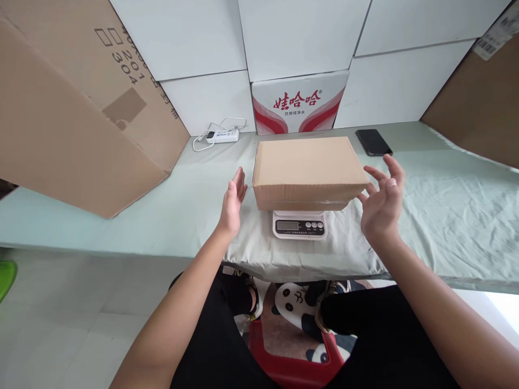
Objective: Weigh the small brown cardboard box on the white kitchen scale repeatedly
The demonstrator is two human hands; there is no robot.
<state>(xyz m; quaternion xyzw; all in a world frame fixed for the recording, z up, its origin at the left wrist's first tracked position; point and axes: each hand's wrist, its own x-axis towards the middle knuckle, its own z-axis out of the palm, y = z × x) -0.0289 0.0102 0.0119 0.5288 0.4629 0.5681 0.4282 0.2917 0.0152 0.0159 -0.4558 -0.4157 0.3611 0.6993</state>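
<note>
Cardboard box (308,172), closed, plain brown, resting on small white scale (299,223) at centre of view. Scale display and three buttons visible at its front edge, under the box overhang; display reading too small to tell.

Left hand (232,204) at 9 o'clock of box, near its left end, not touching. Palm turned toward box, fingers straight and together, holding nothing.

Right hand (383,201) at 3 o'clock of box, just beside its right end. Fingers spread and curled, palm toward box, holding nothing. Contact with box corner cannot be told; a fingertip lies very close to it.

Pale green cloth (438,205) covering table, wrinkled at right. Scale seated on cloth near front edge.

Black phone (373,142) at 1 o'clock of box, flat on cloth, well apart from right hand.

White power strip (222,135) with looped cable at 11 o'clock of box, against back wall.

Red-and-white carton (299,104) with printed characters at 12 o'clock, just behind box, set among white wall blocks.

Large brown carton (73,113) at 9 to 10 o'clock, tilted, well apart from left hand; printed numerals on its face. Second brown panel (478,102) at 2 o'clock, at right edge.

Below table edge: red stool (292,362), panda-print item (290,305), dark trousers.
</note>
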